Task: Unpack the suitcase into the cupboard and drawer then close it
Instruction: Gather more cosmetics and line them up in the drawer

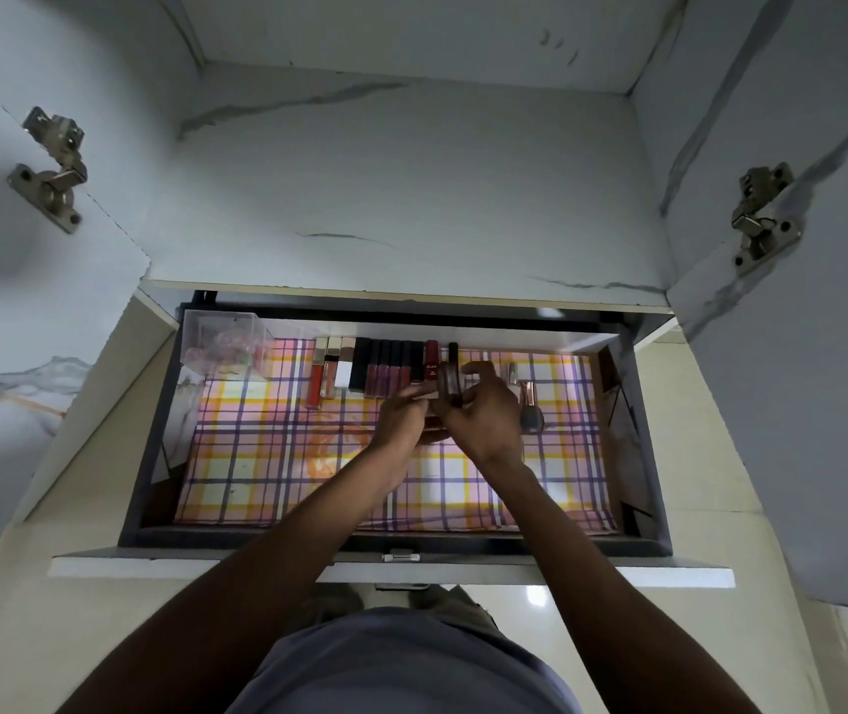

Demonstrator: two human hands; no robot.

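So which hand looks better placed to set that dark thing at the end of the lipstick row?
Probably the right hand: it pinches the dark item, already beside the row's right end.

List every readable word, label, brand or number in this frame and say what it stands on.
No text can be read for certain.
Red tube in the row at the back of the drawer: pale lettering, too small and blurred to read.
Other lipstick tubes, clear box, checked liner: no text visible.
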